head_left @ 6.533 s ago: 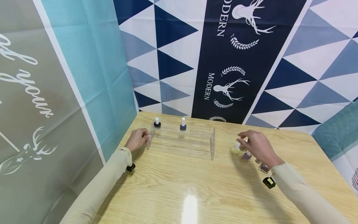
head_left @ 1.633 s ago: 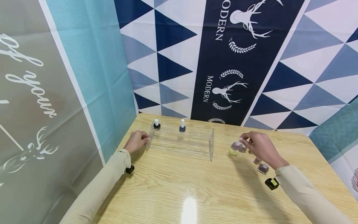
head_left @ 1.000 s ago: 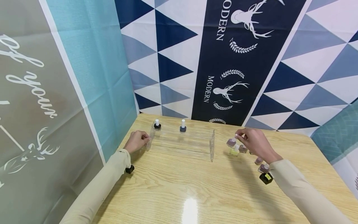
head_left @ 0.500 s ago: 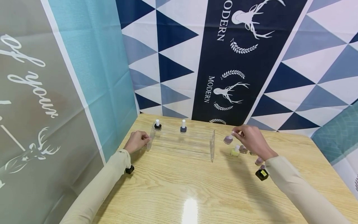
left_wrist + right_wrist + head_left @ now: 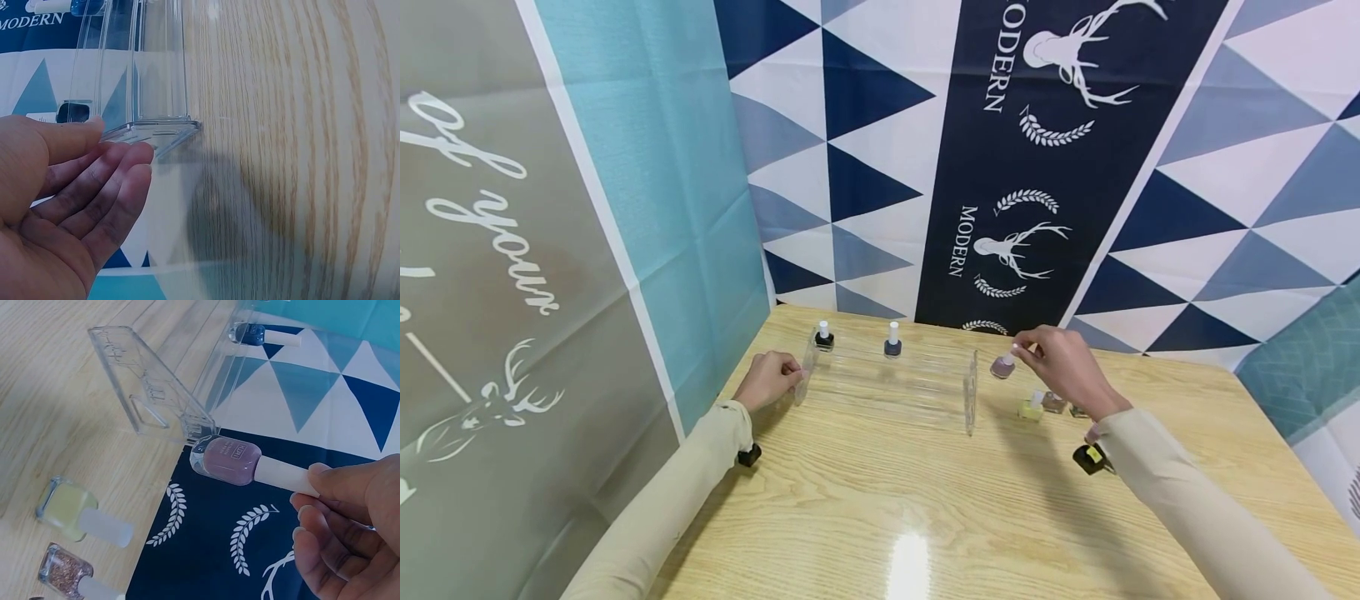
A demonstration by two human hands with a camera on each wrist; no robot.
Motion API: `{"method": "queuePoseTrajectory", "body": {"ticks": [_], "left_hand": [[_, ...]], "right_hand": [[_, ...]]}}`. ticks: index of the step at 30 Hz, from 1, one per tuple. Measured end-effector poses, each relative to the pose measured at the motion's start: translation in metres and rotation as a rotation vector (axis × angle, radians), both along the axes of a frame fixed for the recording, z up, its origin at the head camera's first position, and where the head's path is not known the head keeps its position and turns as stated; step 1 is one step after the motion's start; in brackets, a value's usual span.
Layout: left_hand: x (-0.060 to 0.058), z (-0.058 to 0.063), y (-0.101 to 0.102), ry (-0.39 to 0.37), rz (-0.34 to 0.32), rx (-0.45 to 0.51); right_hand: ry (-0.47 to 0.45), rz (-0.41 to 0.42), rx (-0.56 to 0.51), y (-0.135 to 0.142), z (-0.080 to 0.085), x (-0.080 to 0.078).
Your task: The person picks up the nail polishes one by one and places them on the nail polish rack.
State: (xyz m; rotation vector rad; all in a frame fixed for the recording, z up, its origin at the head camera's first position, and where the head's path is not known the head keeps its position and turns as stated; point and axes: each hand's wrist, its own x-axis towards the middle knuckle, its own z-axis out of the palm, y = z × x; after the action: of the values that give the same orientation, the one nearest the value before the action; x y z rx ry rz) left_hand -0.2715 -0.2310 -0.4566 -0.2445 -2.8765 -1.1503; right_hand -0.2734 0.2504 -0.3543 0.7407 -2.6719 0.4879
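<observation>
A clear acrylic display rack (image 5: 887,385) stands on the table, with a black nail polish bottle (image 5: 824,340) and a dark blue nail polish bottle (image 5: 892,346) upright on its top tier. At the rack's left end panel, my left hand (image 5: 767,381) pinches the edge between thumb and fingers, as the left wrist view shows. My right hand (image 5: 1063,367) holds a mauve nail polish bottle (image 5: 231,460) by its white cap (image 5: 284,476). That bottle hangs tilted in the air just right of the rack's right end panel (image 5: 150,387).
Below the right hand, a yellow nail polish bottle (image 5: 1030,408) and a glittery brownish nail polish bottle (image 5: 1054,403) stand on the wooden table (image 5: 820,500). More bottles are partly hidden by the right wrist. Patterned cloth (image 5: 865,183) hangs behind and at the sides.
My right hand has picked the mauve nail polish bottle up from the group on the right and carried it left towards the rack. The left hand has stayed at the rack's end panel.
</observation>
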Motion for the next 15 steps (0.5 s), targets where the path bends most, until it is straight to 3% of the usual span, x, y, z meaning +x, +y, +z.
{"method": "queuePoseTrajectory", "body": {"ticks": [15], "left_hand": [[0.000, -0.002, -0.001, -0.012, 0.002, 0.016]], "right_hand": [[0.061, 0.041, -0.014, -0.019, 0.003, -0.017]]}}
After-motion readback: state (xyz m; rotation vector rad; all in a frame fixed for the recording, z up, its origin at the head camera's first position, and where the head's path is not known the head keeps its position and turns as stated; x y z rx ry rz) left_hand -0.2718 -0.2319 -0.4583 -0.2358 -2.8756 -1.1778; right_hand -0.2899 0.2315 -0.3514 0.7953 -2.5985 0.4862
